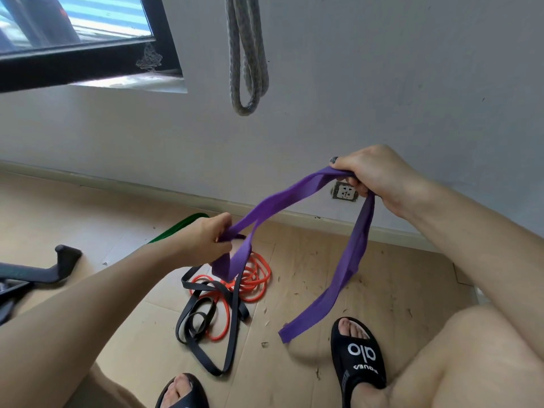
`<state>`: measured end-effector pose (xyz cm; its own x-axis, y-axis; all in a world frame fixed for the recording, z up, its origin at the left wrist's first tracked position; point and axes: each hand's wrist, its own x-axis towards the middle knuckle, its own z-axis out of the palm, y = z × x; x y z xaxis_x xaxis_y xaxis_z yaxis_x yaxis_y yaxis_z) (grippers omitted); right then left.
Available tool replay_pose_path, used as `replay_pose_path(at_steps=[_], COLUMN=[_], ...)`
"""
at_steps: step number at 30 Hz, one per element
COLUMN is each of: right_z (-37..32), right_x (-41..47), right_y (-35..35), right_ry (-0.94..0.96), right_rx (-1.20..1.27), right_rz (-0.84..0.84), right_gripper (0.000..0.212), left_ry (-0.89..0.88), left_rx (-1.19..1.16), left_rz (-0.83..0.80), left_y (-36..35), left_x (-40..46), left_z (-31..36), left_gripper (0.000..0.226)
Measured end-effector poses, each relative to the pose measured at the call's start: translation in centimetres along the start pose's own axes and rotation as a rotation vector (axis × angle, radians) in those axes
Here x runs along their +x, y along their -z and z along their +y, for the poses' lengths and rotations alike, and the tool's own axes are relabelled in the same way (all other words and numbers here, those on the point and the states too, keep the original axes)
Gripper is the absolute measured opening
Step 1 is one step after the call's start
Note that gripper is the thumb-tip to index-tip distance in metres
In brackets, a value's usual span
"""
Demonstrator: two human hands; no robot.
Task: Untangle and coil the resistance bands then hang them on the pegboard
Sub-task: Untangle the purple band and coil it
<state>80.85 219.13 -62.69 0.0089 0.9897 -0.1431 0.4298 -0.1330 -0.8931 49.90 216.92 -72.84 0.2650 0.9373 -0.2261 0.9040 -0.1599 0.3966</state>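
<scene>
From the head camera, both hands are gripping the purple band (pixel 297 198) aloft: left hand (pixel 206 237) pinching one fold, right hand (pixel 374 175) clutching another higher, spreading it, apparently to coil clear of the black band (pixel 203 316) and orange band (pixel 253 278) tangled on the floor (pixel 368 290).

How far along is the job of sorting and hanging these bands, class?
Done: a grey band apparently already hangs on the wall. In hand: the left hand and right hand both grip the purple band. Left: the black band and orange band lie tangled on the floor, beside a green band.
</scene>
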Motion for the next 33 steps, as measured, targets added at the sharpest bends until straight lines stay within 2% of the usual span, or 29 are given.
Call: replay_pose_path(at_steps=[2, 6, 11, 14, 17, 21, 22, 24, 25, 27, 30, 33], right_z=[0.2, 0.4, 0.3, 0.4, 0.5, 0.6, 0.4, 0.0, -0.2, -0.8, -1.3, -1.8], right_x=[0.0, 0.0, 0.1, 0.2, 0.2, -0.1, -0.2, -0.6, -0.7, -1.0, -1.6, -2.4], right_y=[0.1, -0.2, -0.2, -0.1, 0.2, 0.0, -0.2, -0.8, -1.2, -2.2, -3.7, -4.4], right_ry=[-0.004, 0.023, 0.023, 0.013, 0.005, 0.017, 0.027, 0.053, 0.070, 0.111, 0.169, 0.210], right_rx=[-0.030, -0.180, -0.196, -0.193, -0.202, -0.227, -0.220, -0.190, -0.174, -0.186, -0.280, -0.300], right_rz=[-0.001, -0.023, -0.025, -0.020, -0.034, -0.119, -0.155, -0.229, -0.261, -0.330, -0.447, -0.553], right_gripper=[0.049, 0.046, 0.043, 0.045, 0.044, 0.040, 0.042, 0.045, 0.044, 0.040, 0.041, 0.039], left_ry=[0.107, 0.272, 0.192, 0.113, 0.084, 0.141, 0.172, 0.189, 0.159, 0.046, -0.180, -0.390], left_rx=[-0.089, -0.416, -0.421, -0.313, -0.251, -0.121, -0.092, -0.037, -0.035, -0.163, -0.372, -0.483], left_rz=[0.113, 0.249, 0.259, 0.183, 0.081, -0.020, -0.084, -0.187, -0.194, -0.162, -0.114, -0.073], left_y=[0.4, 1.2, 1.8, 1.9, 2.4, 2.8, 2.8, 2.5, 2.4, 2.2, 1.9, 1.4], left_x=[0.2, 0.4, 0.2, -0.1, -0.7, -0.8, -0.8, -1.0, -1.0, -1.1, -1.3, -1.8], left_z=[0.0, -0.1, -0.4, -1.4, -2.6, -3.7, -3.8, -3.8, -3.4, -1.6, 3.1, 6.7], left_gripper=[0.011, 0.013, 0.023, 0.012, 0.022, 0.029, 0.039, 0.076, 0.093, 0.101, 0.088, 0.057])
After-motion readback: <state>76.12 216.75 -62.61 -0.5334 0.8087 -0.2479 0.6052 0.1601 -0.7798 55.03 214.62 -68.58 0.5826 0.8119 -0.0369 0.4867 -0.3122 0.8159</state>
